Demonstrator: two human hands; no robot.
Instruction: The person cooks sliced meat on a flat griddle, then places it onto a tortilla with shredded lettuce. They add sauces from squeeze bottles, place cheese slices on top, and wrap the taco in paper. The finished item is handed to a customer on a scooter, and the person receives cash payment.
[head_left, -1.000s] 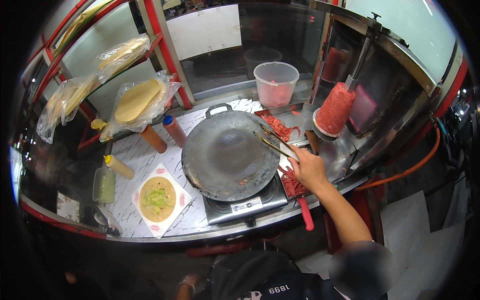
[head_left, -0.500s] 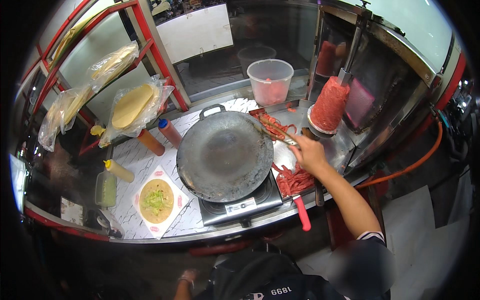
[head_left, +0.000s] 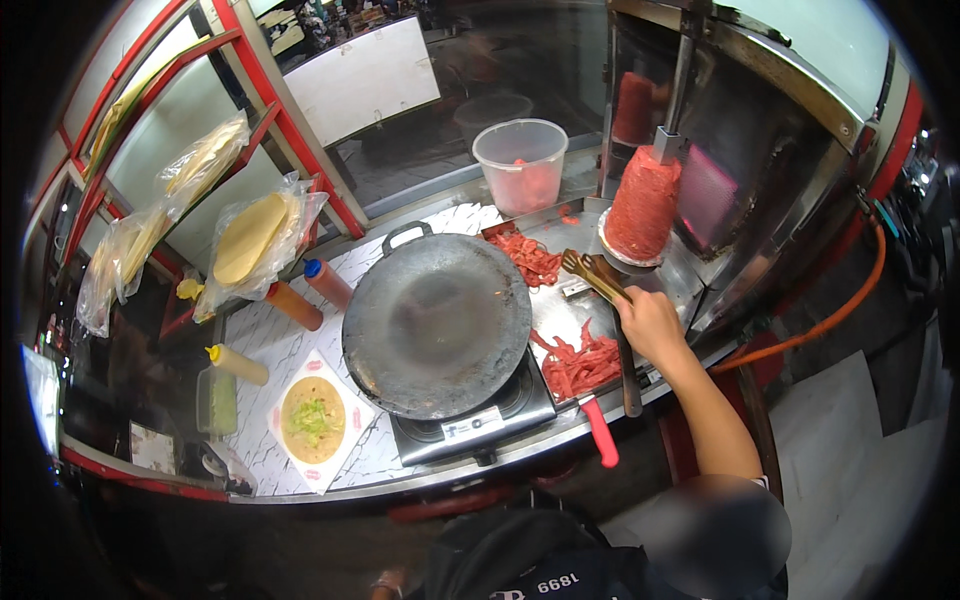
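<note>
Tongs point(head_left: 597, 278) shifted right, away from the pan point(head_left: 437, 325)

Since the earlier frame, the right hand point(head_left: 655, 325) and its tool have moved rightward; the tips now stand between the far heap of red meat strips point(head_left: 525, 258) and the meat cone point(head_left: 643, 210), over or on the metal tray point(head_left: 555, 318) (contact unclear).

Right grip: fingers wrapped around the tool's handles; its arms look nearly together, nothing visible between the tips. Left hand point(head_left: 388, 582): mostly cut off at the lower edge; cannot tell its grip.

Near heap of meat strips point(head_left: 580, 365): front of tray, beside a red-handled knife point(head_left: 601, 437).

Progress, as judged: partway. Done: flatbread point(head_left: 318, 453) spread flat on white paper point(head_left: 357, 412) on the tabletop point(head_left: 255, 440), green shreds point(head_left: 315, 422) at its middle. Not done: flatbread unfolded, no meat strips visible on it; both heaps remain in the tray.
</note>
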